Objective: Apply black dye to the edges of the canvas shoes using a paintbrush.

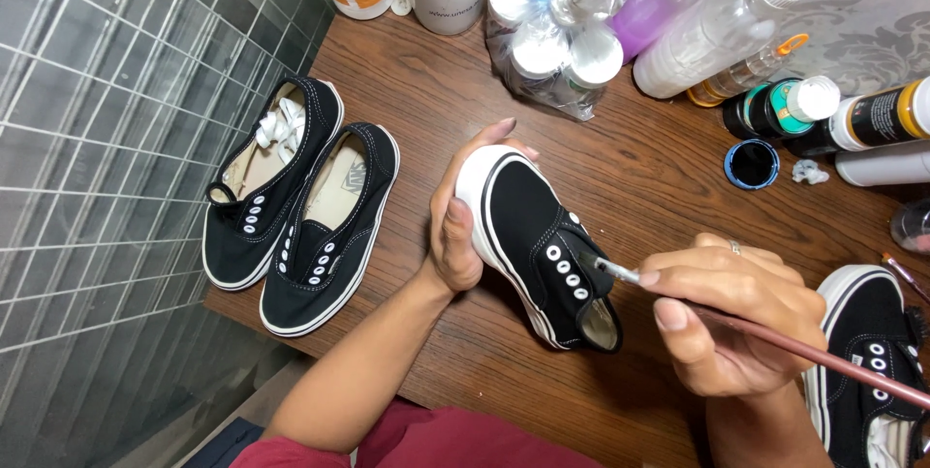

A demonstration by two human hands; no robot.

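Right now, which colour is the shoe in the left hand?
Black shoe with white sole and eyelets, seen in the head view.

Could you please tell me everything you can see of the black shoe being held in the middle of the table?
The black shoe is a small low-top sneaker, apparently canvas, with a white rubber sole and toe edge, white-ringed eyelets and no laces. It is tilted on its side, toe toward the top left, opening toward the lower right, above the wooden table. The left hand cups its toe and sole. The right hand holds a thin paintbrush whose tip meets the fabric beside the eyelets.
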